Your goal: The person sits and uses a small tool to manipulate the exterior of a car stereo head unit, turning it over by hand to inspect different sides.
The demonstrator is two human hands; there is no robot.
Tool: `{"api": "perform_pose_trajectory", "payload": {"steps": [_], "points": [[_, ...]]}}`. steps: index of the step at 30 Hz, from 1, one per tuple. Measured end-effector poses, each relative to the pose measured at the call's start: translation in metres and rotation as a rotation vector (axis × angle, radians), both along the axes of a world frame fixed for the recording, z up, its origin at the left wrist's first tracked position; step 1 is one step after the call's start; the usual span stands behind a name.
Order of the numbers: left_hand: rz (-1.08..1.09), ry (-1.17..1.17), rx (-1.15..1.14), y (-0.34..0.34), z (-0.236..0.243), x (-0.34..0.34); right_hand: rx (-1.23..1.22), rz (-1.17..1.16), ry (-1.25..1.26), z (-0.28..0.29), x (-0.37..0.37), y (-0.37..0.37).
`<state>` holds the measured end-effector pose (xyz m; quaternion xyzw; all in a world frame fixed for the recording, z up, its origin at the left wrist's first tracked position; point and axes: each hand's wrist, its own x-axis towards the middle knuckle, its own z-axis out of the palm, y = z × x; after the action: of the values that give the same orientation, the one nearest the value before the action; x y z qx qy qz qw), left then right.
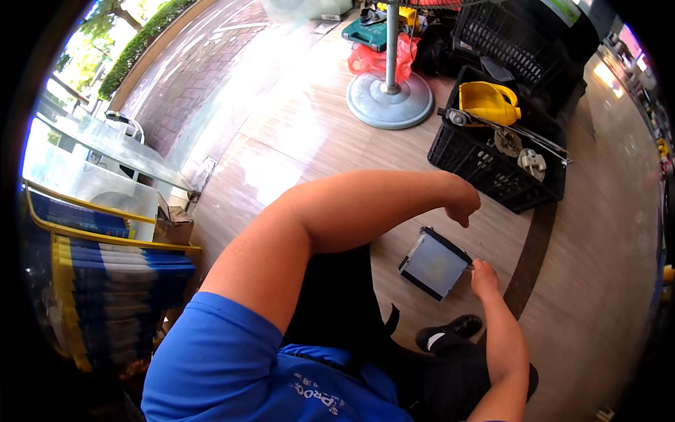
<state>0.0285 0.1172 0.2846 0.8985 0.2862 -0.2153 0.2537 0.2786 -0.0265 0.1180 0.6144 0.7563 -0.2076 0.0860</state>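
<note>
The flat case (455, 248) in the grip of the right hand (485, 278) had a smooth, cloudy, plastic-looking lid (430, 264). Beneath the grip, the floor (503, 238) was glossy. Beyond it, the crate (478, 167) was plastic, the jug (484, 104) smooth plastic, the bag (367, 59) thin, crinkled film.

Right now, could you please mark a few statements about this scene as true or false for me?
1. The right hand is at the edge of the pale-topped flat case. True.
2. A yellow plastic jug sits in the black crate. True.
3. The left hand is inside the black crate. False: the left hand is outside it, fingers pointing down.
4. A red plastic bag shows behind the pole of the round-based stand. True.
5. The left sleeve is white. False: the left sleeve is blue.
</note>
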Motion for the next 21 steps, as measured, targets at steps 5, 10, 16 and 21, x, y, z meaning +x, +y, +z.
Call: {"api": "perform_pose_trajectory", "payload": {"steps": [5, 10, 16, 21], "points": [[-0.007, -0.004, 0.007, 0.0, -0.006, -0.001, 0.039, 0.085, 0.059, -0.007, -0.002, -0.002], [-0.015, -0.003, 0.011, -0.001, 0.002, 0.001, 0.04, -0.017, 0.149, -0.007, -0.006, -0.002], [-0.006, -0.007, 0.03, -0.003, 0.0, -0.002, -0.033, -0.114, -0.075, 0.01, -0.019, 0.002], [-0.012, -0.001, 0.012, -0.003, 0.004, -0.003, -0.103, 0.049, -0.075, 0.004, -0.018, 0.002]]}}
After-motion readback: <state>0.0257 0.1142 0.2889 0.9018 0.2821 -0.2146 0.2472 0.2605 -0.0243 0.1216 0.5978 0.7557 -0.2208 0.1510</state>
